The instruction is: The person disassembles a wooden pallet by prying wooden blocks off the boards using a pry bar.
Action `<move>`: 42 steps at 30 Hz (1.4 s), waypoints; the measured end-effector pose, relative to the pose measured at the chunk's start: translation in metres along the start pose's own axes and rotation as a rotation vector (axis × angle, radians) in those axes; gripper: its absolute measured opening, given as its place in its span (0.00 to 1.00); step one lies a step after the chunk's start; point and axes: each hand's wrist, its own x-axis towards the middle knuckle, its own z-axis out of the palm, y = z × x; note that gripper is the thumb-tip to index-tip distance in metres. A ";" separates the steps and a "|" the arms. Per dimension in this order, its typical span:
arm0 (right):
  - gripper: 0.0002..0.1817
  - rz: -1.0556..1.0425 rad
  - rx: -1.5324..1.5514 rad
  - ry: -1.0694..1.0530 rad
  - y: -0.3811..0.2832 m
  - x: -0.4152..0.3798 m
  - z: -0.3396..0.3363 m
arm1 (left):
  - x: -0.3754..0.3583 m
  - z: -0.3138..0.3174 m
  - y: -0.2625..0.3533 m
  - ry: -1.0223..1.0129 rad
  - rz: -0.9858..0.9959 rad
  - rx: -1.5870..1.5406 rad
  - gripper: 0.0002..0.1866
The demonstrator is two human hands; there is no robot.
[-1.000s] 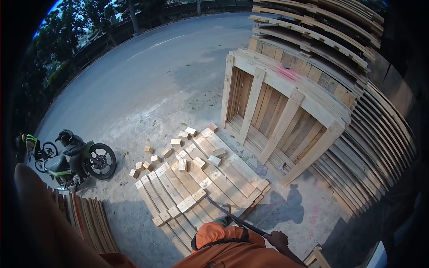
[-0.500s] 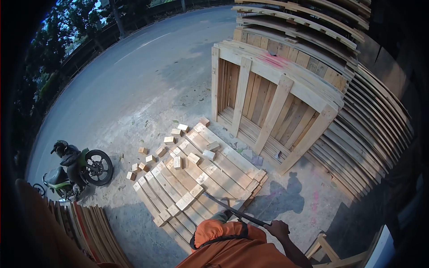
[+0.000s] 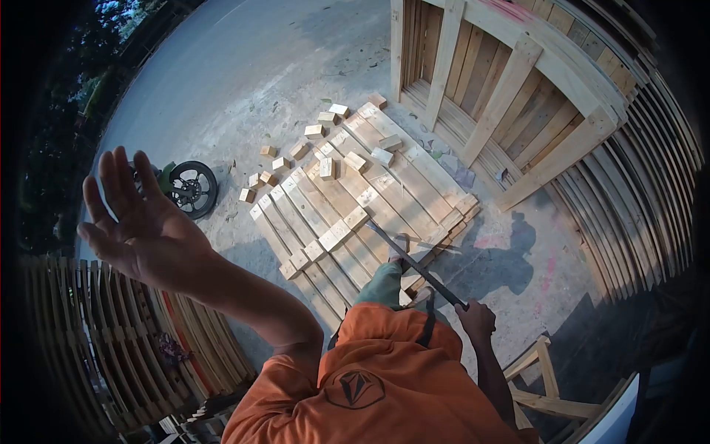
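Note:
My left hand [image 3: 144, 229] is raised at the left, palm showing and fingers spread, holding nothing. At the lower right, my right hand [image 3: 477, 320] is closed round the end of a long dark bar [image 3: 418, 266]. The bar slants up and left, its far tip at a wooden block on the slatted pallet [image 3: 403, 196]. A row of blocks [image 3: 334, 235] crosses the pallet's slats. Loose blocks, one of them upright [image 3: 328, 169], lie on its upper part. One of my feet is beside the bar.
A large wooden crate frame [image 3: 510, 96] stands at the upper right, near stacked pallets [image 3: 629, 200]. More stacked pallets [image 3: 96, 333] are at the lower left. A motorcycle wheel [image 3: 194, 190] shows behind my left hand. Small blocks [image 3: 281, 164] lie on the ground.
My left hand has come into view, raised and spread. The view has tilted downward, showing more of my orange shirt. My right hand still grips the bar.

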 end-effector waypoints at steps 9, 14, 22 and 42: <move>0.23 0.048 -0.095 0.022 -0.008 0.005 0.001 | -0.459 -0.258 -0.312 -0.857 -1.892 1.075 0.33; 0.22 0.096 -0.245 0.005 -0.017 0.014 0.011 | -0.554 -0.258 -0.319 -0.485 -2.110 1.060 0.29; 0.29 0.197 -0.122 -0.309 -0.031 0.024 0.001 | -0.587 -0.252 -0.349 0.132 -2.272 1.112 0.18; 0.22 -0.043 -0.122 -0.243 0.058 -0.005 0.041 | -0.633 -0.266 -0.303 -0.103 -2.156 1.119 0.18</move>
